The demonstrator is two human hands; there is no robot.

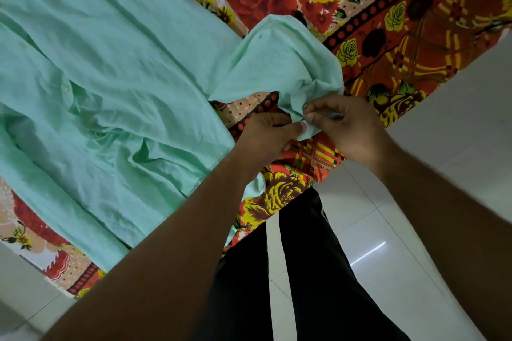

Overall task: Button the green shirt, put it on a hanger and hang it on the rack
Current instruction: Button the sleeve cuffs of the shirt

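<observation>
Green shirt (105, 69) spread wrinkled over floral bedsheet (388, 16), filling frame from 9 to 12 o'clock. Sleeve (282, 58) bunched toward centre, its cuff end (297, 108) lifted at bed edge. Cuff pinched by both hands, touching each other. Left hand (266, 135) closed, thumb pressed on fabric corner. Right hand (346, 124) at 3 o'clock of left, fingertips (307, 112) closed tight on cuff fold. Button not discernible. Black trousers (304, 271) seen at 6 o'clock over white tiled floor (401, 243).
</observation>
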